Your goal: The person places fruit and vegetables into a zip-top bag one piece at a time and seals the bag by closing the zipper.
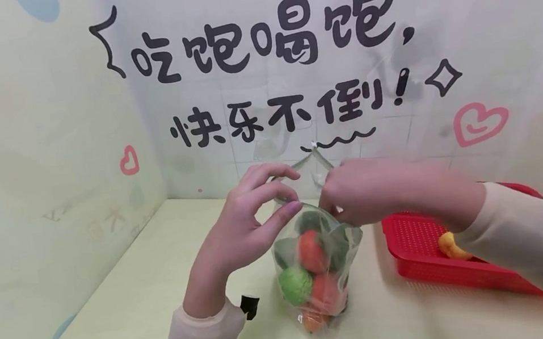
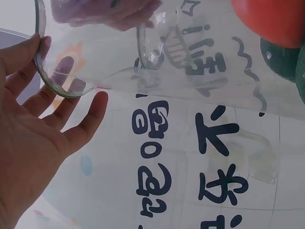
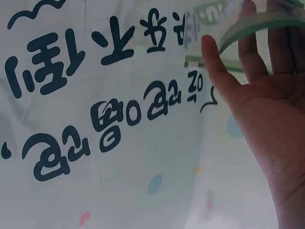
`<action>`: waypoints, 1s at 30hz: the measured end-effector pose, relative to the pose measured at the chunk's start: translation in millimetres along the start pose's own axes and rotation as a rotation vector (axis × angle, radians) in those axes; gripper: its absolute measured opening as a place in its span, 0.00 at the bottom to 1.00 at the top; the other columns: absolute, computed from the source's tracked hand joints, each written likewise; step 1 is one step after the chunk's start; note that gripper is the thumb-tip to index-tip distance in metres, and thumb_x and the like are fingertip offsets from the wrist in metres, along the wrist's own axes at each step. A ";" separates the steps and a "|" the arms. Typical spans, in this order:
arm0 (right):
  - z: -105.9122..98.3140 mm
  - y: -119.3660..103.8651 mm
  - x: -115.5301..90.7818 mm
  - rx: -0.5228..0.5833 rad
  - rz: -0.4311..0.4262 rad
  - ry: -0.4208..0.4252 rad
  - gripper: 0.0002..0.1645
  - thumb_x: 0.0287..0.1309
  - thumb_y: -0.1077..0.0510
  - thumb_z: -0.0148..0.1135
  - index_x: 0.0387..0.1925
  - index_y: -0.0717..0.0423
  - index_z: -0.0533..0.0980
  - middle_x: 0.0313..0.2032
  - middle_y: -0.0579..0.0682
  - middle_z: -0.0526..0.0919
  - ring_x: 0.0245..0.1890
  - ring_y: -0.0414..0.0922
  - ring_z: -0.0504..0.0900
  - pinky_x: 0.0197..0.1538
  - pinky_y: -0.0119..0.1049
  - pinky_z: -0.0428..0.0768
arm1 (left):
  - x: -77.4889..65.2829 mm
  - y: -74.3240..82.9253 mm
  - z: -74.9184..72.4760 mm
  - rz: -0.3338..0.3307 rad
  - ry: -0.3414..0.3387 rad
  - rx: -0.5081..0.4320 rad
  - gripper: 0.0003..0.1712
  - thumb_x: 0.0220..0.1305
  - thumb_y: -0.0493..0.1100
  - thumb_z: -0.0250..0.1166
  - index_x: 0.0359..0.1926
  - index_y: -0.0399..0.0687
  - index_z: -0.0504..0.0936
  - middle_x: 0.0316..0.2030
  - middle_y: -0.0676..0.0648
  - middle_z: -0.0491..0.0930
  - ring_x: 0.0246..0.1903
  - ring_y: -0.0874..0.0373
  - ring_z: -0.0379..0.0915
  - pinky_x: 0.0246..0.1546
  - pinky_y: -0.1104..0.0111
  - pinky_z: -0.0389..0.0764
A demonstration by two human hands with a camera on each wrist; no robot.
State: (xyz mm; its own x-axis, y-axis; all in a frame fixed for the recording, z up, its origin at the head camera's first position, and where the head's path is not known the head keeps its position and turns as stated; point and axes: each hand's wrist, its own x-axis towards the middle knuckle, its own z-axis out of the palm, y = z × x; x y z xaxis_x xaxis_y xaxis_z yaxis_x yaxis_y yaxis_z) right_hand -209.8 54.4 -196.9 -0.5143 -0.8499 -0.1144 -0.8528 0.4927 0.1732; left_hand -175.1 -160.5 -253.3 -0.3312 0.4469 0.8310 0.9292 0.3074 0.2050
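A clear plastic bag (image 1: 328, 229) with a greenish rim stands on the table, its mouth spread in a peaked shape. Through the film show red-orange tomato-like pieces (image 1: 312, 251), a bright green round vegetable (image 1: 296, 285) and dark green pieces (image 2: 284, 59). My left hand (image 1: 238, 228) holds the left side of the rim between thumb and fingers; in the left wrist view some fingertips show through the film. On the right side of the mouth, my right hand (image 1: 372, 190) grips the rim with curled fingers, partly hidden from the head view by its own back.
To the right sits a red perforated basket (image 1: 409, 274) with a yellow item (image 1: 453, 247) inside, partly covered by the right forearm. Behind the bag rises a pale wall (image 1: 229, 3) with black lettering. Another wall (image 1: 40, 137) borders the table on the left.
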 end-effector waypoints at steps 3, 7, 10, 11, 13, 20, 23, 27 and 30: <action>11.9 0.1 8.4 0.077 0.046 -0.113 0.16 0.52 0.62 0.62 0.16 0.39 0.80 0.11 0.33 0.69 0.15 0.34 0.68 0.19 0.28 0.69 | -0.9 -0.5 1.4 0.000 -0.012 0.006 0.06 0.60 0.36 0.66 0.28 0.48 0.79 0.49 0.49 0.75 0.54 0.55 0.66 0.55 0.56 0.71; 26.7 4.8 16.6 0.048 0.064 -0.144 0.20 0.48 0.66 0.59 0.09 0.42 0.72 0.08 0.38 0.63 0.13 0.36 0.62 0.17 0.29 0.60 | -1.0 -1.1 3.4 0.001 -0.031 0.005 0.06 0.59 0.37 0.67 0.29 0.49 0.79 0.49 0.49 0.75 0.55 0.56 0.65 0.57 0.58 0.70; 32.5 7.1 19.2 0.013 0.078 -0.166 0.19 0.51 0.63 0.62 0.10 0.44 0.72 0.09 0.40 0.64 0.14 0.38 0.64 0.17 0.29 0.63 | -0.9 -0.8 5.0 0.002 -0.043 -0.001 0.06 0.59 0.37 0.68 0.29 0.50 0.79 0.50 0.50 0.74 0.55 0.55 0.65 0.58 0.59 0.69; 33.0 7.3 18.4 0.019 0.089 -0.181 0.19 0.52 0.62 0.63 0.11 0.44 0.72 0.09 0.40 0.65 0.14 0.38 0.64 0.18 0.29 0.64 | -0.9 -0.7 5.4 0.001 -0.046 -0.005 0.06 0.59 0.37 0.68 0.29 0.50 0.79 0.50 0.50 0.74 0.55 0.56 0.65 0.58 0.59 0.69; 30.6 7.0 13.2 0.061 0.112 -0.197 0.18 0.53 0.60 0.64 0.12 0.43 0.74 0.09 0.39 0.67 0.14 0.36 0.65 0.18 0.28 0.66 | -0.9 -0.3 5.9 -0.002 -0.048 -0.011 0.05 0.59 0.37 0.68 0.29 0.50 0.79 0.50 0.50 0.74 0.55 0.56 0.65 0.58 0.59 0.69; -7.8 22.6 -24.4 0.175 0.166 -0.078 0.24 0.59 0.48 0.63 0.09 0.43 0.70 0.08 0.36 0.65 0.10 0.34 0.63 0.18 0.28 0.64 | 2.4 1.6 2.5 0.006 -0.015 -0.003 0.05 0.59 0.36 0.67 0.29 0.49 0.80 0.50 0.48 0.75 0.55 0.54 0.66 0.57 0.58 0.70; -28.1 39.3 -42.2 0.230 0.233 -0.037 0.29 0.63 0.42 0.59 0.08 0.45 0.71 0.08 0.38 0.68 0.10 0.35 0.66 0.19 0.30 0.67 | 3.2 2.0 0.5 0.004 -0.003 0.000 0.05 0.59 0.35 0.67 0.29 0.48 0.80 0.49 0.47 0.76 0.55 0.53 0.66 0.57 0.57 0.70; -39.4 67.0 -63.2 0.232 0.326 0.103 0.30 0.64 0.36 0.55 0.11 0.45 0.75 0.11 0.40 0.73 0.12 0.37 0.68 0.23 0.34 0.71 | 3.6 2.0 0.4 -0.004 -0.004 0.001 0.06 0.59 0.35 0.67 0.28 0.48 0.79 0.49 0.47 0.76 0.55 0.53 0.65 0.56 0.56 0.70; -30.8 92.8 -74.3 0.220 0.387 0.129 0.26 0.65 0.39 0.55 0.15 0.45 0.77 0.15 0.42 0.76 0.15 0.38 0.66 0.23 0.34 0.70 | 3.7 1.6 0.9 -0.007 -0.002 0.003 0.06 0.59 0.35 0.67 0.29 0.49 0.79 0.49 0.47 0.76 0.55 0.53 0.65 0.56 0.56 0.70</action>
State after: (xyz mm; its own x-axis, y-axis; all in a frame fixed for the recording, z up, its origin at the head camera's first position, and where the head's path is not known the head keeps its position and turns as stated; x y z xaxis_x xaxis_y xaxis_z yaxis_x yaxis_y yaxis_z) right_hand -247.9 157.5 -142.1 -0.7953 -0.6047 0.0425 -0.6060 0.7947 -0.0344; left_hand -175.1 -157.6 -250.4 -0.3380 0.4462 0.8286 0.9263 0.3133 0.2091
